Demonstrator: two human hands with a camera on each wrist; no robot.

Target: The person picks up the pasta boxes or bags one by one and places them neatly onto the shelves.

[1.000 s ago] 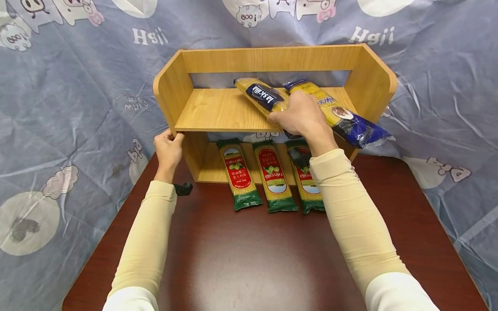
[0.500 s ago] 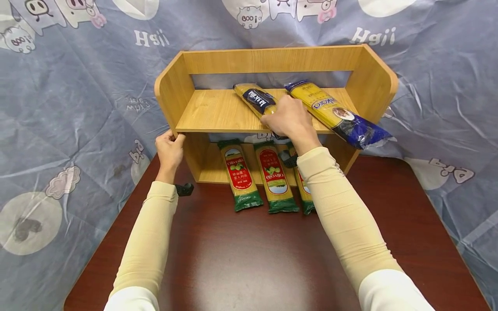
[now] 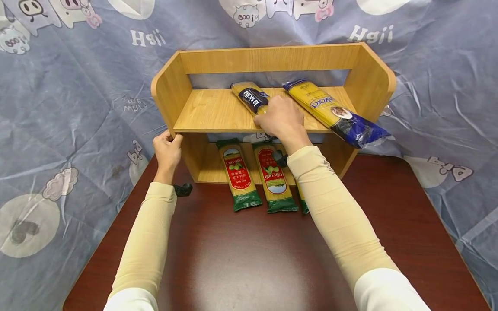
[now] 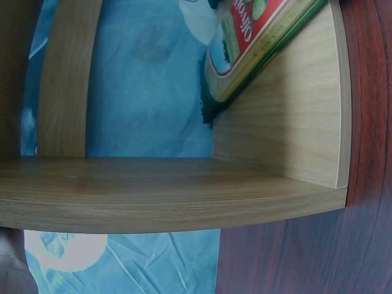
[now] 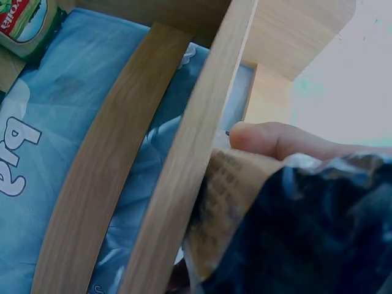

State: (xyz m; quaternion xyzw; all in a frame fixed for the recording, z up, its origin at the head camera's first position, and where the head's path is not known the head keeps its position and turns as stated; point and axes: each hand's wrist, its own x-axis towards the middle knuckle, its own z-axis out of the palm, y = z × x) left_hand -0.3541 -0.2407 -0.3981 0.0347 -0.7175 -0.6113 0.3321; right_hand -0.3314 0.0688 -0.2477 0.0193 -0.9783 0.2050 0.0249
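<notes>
My right hand (image 3: 283, 122) grips the near part of a yellow spaghetti pack (image 3: 249, 96) with a dark blue label. The pack lies slanted on the upper board of a wooden shelf (image 3: 210, 112). In the right wrist view, the thumb lies along the spaghetti pack (image 5: 223, 208), whose dark end juts past the board's edge. At the shelf's left side my left hand (image 3: 168, 153) holds the side panel, thumb in front. Only a sliver of that hand (image 4: 12, 269) shows in the left wrist view. Right of my right hand lies a yellow and blue pasta pack (image 3: 327, 108), its end overhanging.
On the lower level lean several green-ended Olivoila spaghetti packs, including a left one (image 3: 238, 175) and a middle one (image 3: 273, 177); my right forearm mostly covers another. The shelf stands on a dark red table (image 3: 233, 259) before a printed blue cloth (image 3: 78, 108).
My right hand has moved left with the near end of the spaghetti pack, away from the yellow and blue pack. The left hand keeps its hold on the panel.
</notes>
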